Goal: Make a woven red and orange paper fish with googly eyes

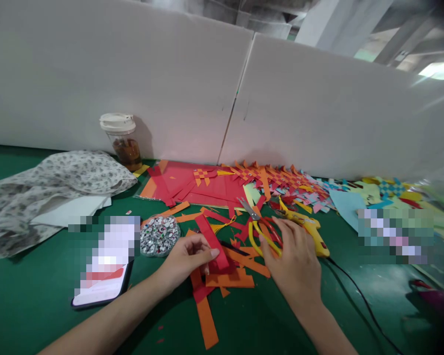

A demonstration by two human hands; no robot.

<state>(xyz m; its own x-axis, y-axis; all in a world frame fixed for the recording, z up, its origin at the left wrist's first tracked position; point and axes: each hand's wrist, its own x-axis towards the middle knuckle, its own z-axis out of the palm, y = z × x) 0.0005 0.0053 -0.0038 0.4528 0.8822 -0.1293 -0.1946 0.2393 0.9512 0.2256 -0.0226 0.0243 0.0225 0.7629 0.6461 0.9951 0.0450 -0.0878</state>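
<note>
Two hands, left hand [187, 256], right hand [294, 259], one scissors [261, 224]

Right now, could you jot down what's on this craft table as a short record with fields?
Left hand: pinches a red paper strip
Right hand: rests on yellow-handled scissors
Beside scissors: yellow glue gun, black cord
Under hands: orange strips
Left side: dish of googly eyes, phone, lidded cup
Surface: green table
</note>
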